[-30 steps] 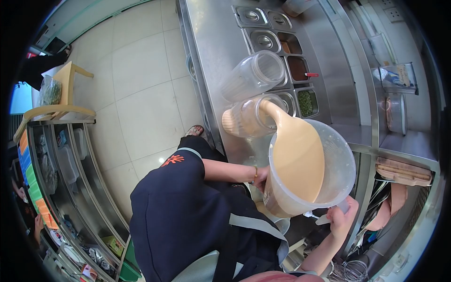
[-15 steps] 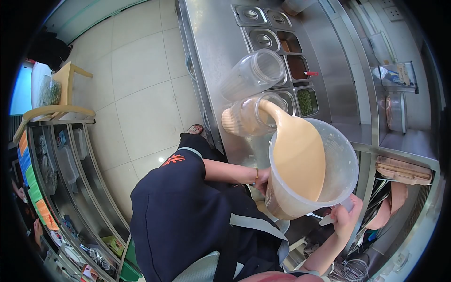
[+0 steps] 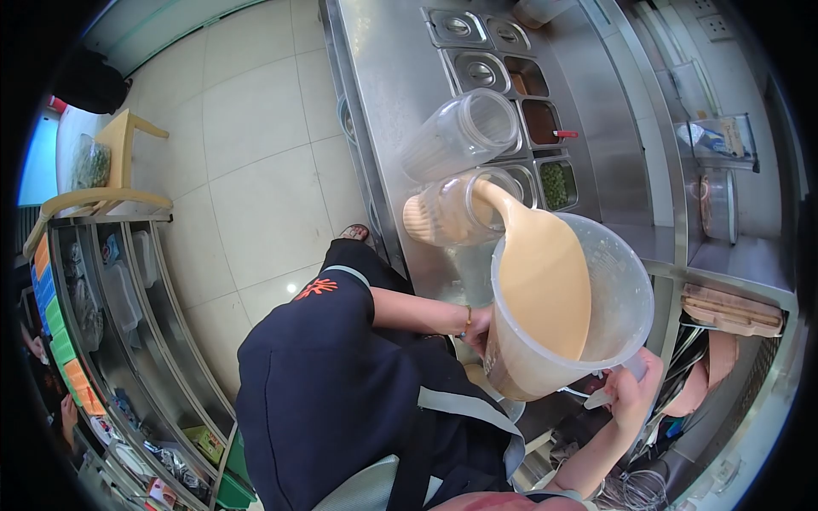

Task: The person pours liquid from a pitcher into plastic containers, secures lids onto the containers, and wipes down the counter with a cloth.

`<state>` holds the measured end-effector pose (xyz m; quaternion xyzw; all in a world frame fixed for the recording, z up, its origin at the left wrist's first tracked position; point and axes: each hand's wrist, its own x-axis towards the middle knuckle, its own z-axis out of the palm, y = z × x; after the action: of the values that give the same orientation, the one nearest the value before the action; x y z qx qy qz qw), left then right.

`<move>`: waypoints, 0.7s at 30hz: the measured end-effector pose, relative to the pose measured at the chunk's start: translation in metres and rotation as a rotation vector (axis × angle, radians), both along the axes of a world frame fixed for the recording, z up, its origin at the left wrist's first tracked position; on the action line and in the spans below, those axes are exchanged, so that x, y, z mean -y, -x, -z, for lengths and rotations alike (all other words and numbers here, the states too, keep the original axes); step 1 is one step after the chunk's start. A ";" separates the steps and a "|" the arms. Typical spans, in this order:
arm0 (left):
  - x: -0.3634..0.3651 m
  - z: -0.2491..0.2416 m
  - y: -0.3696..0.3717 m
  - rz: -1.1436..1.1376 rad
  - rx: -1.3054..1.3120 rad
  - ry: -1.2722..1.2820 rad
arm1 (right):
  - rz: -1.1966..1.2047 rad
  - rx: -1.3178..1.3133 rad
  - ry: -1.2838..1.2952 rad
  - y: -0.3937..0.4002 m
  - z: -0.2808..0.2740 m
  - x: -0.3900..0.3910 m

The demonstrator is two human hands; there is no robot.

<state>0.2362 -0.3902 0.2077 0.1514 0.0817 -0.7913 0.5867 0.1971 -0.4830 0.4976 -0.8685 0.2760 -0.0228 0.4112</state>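
A big clear plastic pitcher (image 3: pixel 618 289) is tilted, and pale orange liquid (image 3: pixel 545 285) runs from its spout into the mouth of a ribbed clear jar (image 3: pixel 456 210). The jar stands on the steel counter with liquid inside. My right hand (image 3: pixel 629 387) is closed around the pitcher's handle. My left hand (image 3: pixel 479 330) holds the pitcher's near left side, its fingers partly hidden. Beside the first jar is a second clear jar (image 3: pixel 460 132), with no liquid visible in it.
Steel pans with lids (image 3: pixel 479 72), sauces and chopped greens (image 3: pixel 554 185) line the counter (image 3: pixel 383 77). Wooden boards (image 3: pixel 733 308) sit on the right. At left are a shelf rack (image 3: pixel 162 315), a wooden chair (image 3: pixel 128 157) and, at the edge, part of another person (image 3: pixel 68 417).
The pitcher and both hands have shifted very slightly to the right. Liquid is still pouring into the same jar.
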 end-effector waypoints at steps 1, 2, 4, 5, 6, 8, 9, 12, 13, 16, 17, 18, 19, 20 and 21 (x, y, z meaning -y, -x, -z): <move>-0.001 -0.002 -0.001 0.000 -0.001 -0.004 | 0.003 0.006 0.002 0.000 0.000 -0.001; -0.001 -0.003 -0.001 0.006 -0.004 -0.003 | 0.007 0.011 0.004 -0.001 0.000 -0.001; -0.001 -0.004 -0.001 0.015 -0.004 -0.003 | -0.078 -0.021 0.002 0.004 0.000 0.011; -0.001 -0.005 -0.001 0.016 -0.002 -0.004 | -0.120 -0.037 0.001 0.005 0.000 0.015; -0.002 -0.006 -0.001 0.012 0.004 -0.005 | -0.115 -0.028 0.000 0.005 0.001 0.015; -0.003 -0.009 -0.001 0.005 0.015 -0.009 | -0.105 -0.010 -0.003 0.005 0.001 0.014; -0.003 -0.010 -0.001 0.002 0.021 -0.012 | -0.069 -0.015 0.002 0.002 -0.001 0.010; -0.003 -0.012 -0.001 0.004 0.012 -0.022 | 0.018 -0.013 0.017 -0.005 -0.005 -0.003; -0.003 -0.013 -0.001 0.006 0.005 -0.025 | 0.031 0.000 0.021 -0.005 -0.004 -0.004; 0.002 -0.005 0.005 -0.018 0.007 0.020 | -0.001 -0.033 0.006 -0.006 -0.007 -0.001; 0.003 -0.003 0.007 -0.025 0.057 0.043 | -0.023 -0.056 -0.003 -0.007 -0.009 0.001; 0.004 -0.002 0.009 -0.033 0.107 0.066 | -0.008 -0.045 0.005 -0.007 -0.009 0.000; 0.005 -0.001 0.011 -0.041 0.156 0.088 | 0.006 -0.035 0.013 -0.007 -0.008 -0.002; 0.005 -0.001 0.011 -0.037 0.159 0.099 | 0.021 -0.025 0.021 -0.007 -0.008 -0.003; 0.004 -0.001 0.011 -0.034 0.162 0.109 | 0.026 -0.014 0.022 -0.007 -0.008 -0.003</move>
<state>0.2248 -0.3944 0.2087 0.1811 -0.0065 -0.7698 0.6120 0.2037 -0.4797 0.5054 -0.8694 0.2898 -0.0253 0.3993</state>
